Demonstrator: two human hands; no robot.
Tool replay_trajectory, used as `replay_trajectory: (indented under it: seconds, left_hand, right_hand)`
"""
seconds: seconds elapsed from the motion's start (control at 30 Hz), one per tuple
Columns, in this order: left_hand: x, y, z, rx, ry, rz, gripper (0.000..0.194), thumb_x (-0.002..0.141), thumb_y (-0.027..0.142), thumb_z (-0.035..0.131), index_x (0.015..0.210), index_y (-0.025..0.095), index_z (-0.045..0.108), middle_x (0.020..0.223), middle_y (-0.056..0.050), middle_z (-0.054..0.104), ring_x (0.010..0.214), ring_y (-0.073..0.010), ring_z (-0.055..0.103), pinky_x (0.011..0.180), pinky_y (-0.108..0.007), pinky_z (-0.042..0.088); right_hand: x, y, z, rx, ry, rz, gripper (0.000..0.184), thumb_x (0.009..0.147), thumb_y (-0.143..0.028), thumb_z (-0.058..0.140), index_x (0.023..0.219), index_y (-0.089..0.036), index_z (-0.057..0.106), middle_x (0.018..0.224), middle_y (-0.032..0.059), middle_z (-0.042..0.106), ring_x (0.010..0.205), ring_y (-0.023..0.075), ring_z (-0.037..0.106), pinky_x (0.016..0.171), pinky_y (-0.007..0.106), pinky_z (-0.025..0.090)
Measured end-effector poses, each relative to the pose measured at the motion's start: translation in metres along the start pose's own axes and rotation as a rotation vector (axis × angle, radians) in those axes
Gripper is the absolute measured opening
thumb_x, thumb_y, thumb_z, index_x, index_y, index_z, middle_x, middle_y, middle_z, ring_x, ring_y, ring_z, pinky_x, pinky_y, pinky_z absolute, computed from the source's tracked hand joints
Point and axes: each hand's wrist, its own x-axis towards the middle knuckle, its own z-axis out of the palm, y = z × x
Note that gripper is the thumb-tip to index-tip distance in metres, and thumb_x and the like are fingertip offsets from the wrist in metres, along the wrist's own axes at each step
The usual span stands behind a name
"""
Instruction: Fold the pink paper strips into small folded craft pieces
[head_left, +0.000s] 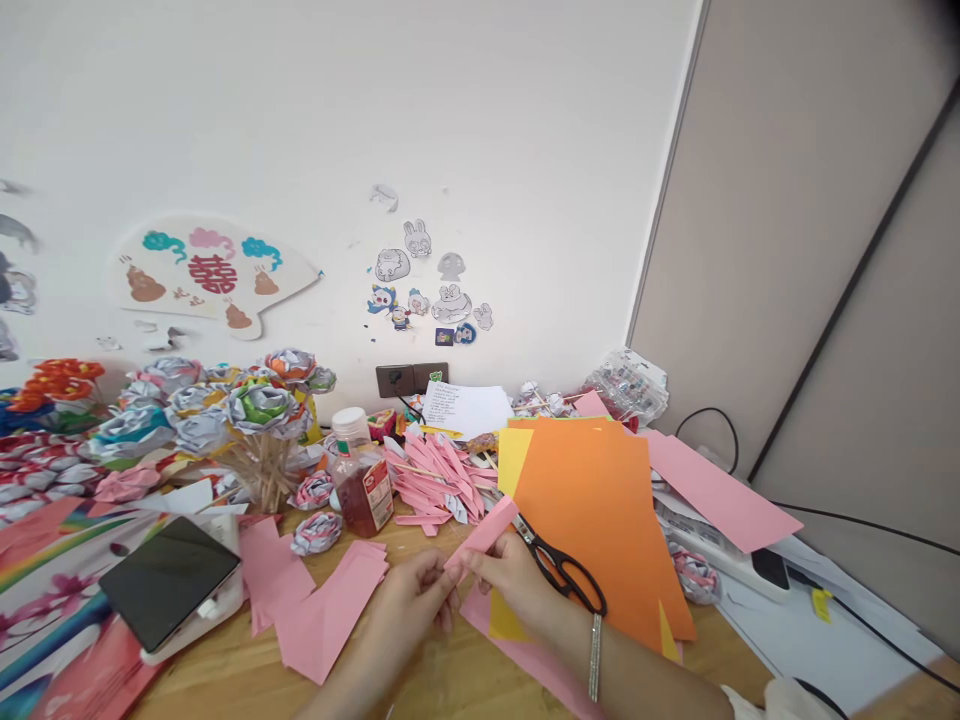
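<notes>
Between my two hands is a narrow folded strip of pink paper (pixel 491 527), slanting up to the right above the table. My left hand (pixel 421 592) pinches its lower end, fingers curled. Close against it, my right hand (pixel 504 575) grips the same strip with thumb and fingers; a sparkling bracelet circles that wrist. Black-handled scissors (pixel 566 572) lie just right of my right hand, on a stack of orange paper (pixel 589 500). Cut pink sheets (pixel 330 615) lie left of my left hand. A heap of folded pink strips (pixel 442 470) sits beyond my hands.
A bottle of reddish liquid (pixel 364 490) stands behind my left hand. Paper flowers on sticks (pixel 262 420) crowd the back left. At left a dark tablet-like device (pixel 169 580) rests near the front. A power strip (pixel 739 560) with cables lies at right.
</notes>
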Motion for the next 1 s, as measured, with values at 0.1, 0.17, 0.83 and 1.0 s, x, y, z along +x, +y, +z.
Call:
replay_trajectory:
  seconds: [0.1,0.17,0.83,1.0]
  left_hand:
    - [-0.001,-0.002,0.0,0.035,-0.004,0.016,0.036,0.076,0.049,0.044,0.058,0.018,0.049,0.046,0.004,0.052,0.039,-0.0129,0.051,0.042,-0.022,0.036]
    - [-0.001,-0.002,0.0,0.062,-0.007,0.024,0.036,0.078,0.048,0.042,0.058,0.018,0.048,0.047,0.004,0.051,0.04,-0.0128,0.05,0.043,-0.022,0.036]
    - [-0.006,0.006,-0.004,0.373,0.103,0.126,0.032,0.081,0.043,0.039,0.071,0.018,0.058,0.062,0.001,0.058,0.056,-0.0156,0.051,0.053,-0.023,0.035]
    - [-0.003,-0.002,-0.004,0.367,0.074,0.129,0.034,0.082,0.042,0.037,0.058,0.02,0.047,0.052,0.003,0.05,0.052,-0.0149,0.048,0.049,-0.022,0.032]
  right_hand:
    - [0.0,0.003,0.0,-0.021,0.007,-0.019,0.031,0.066,-0.043,0.062,0.068,-0.012,0.058,0.054,-0.0029,0.046,0.051,0.0092,0.041,0.049,0.022,0.031]
    - [0.0,0.004,0.0,-0.038,-0.001,-0.031,0.033,0.067,-0.045,0.061,0.067,-0.012,0.058,0.052,-0.0035,0.044,0.049,0.0088,0.039,0.048,0.022,0.03]
    - [0.005,0.014,0.005,-0.077,0.108,0.014,0.026,0.067,-0.037,0.058,0.059,-0.014,0.051,0.05,-0.0041,0.041,0.046,0.0092,0.037,0.046,0.022,0.028]
    - [0.004,0.013,0.006,-0.02,0.037,0.035,0.021,0.066,-0.034,0.059,0.065,-0.014,0.052,0.055,-0.0025,0.046,0.049,0.0097,0.041,0.047,0.022,0.03]
